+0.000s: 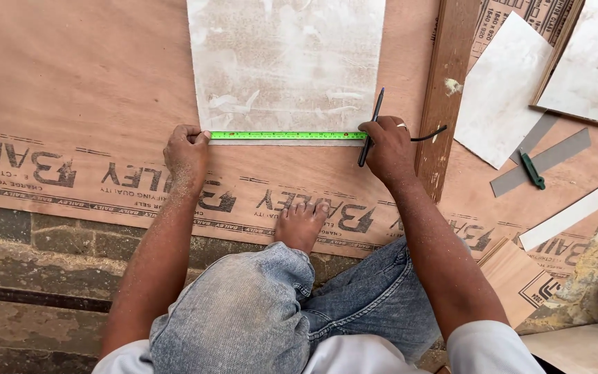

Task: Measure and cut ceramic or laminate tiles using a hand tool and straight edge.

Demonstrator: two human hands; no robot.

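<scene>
My left hand (187, 151) pinches the left end of a green tape measure (286, 136) stretched along the near edge of a white laminate sheet (286, 62) on a brown plywood board (70, 83). My right hand (389, 149) holds the tape's right end down at the sheet's right corner and grips a dark pencil (372, 128) upright against it. My bare foot (300, 223) rests on the board's near edge, knee in blue jeans below.
A wooden batten (444, 83) lies upright just right of my right hand. Beyond it lie white laminate offcuts (503, 86), grey strips with a green-handled tool (531, 170), a long white strip (576, 211) and small wood pieces (513, 273). Stone floor shows at lower left.
</scene>
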